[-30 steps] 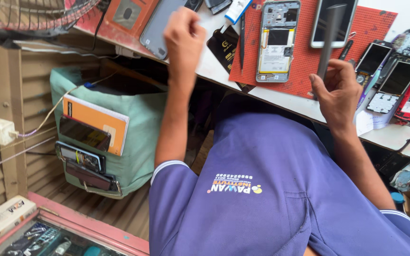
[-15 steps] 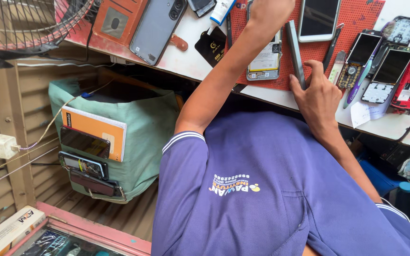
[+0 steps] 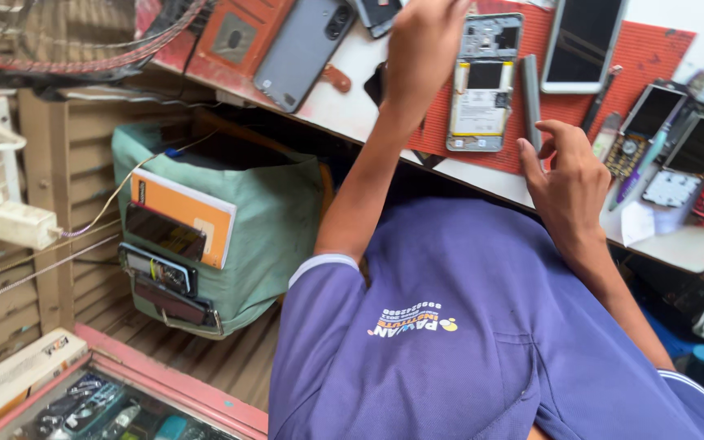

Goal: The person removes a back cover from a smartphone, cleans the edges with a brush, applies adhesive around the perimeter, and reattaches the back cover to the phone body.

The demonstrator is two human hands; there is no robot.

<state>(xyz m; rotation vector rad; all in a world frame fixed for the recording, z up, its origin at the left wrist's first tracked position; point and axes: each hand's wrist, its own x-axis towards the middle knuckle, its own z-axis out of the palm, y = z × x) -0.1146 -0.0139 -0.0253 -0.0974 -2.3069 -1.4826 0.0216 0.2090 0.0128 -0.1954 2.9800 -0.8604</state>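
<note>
Since the last look, our left hand [image 3: 427, 61] has shifted rt onto the opened phone [image 3: 482, 81] on the red mat [image 3: 653, 57], grip unclear, while our right hand [image 3: 568, 183] w/ fingers loosely curled touches the grey tool [image 3: 530, 98] beside it.

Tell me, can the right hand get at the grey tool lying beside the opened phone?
Probably yes. The right hand hovers beside the grey tool on the red mat, fingers nearly touching it, with nothing between them.
</note>
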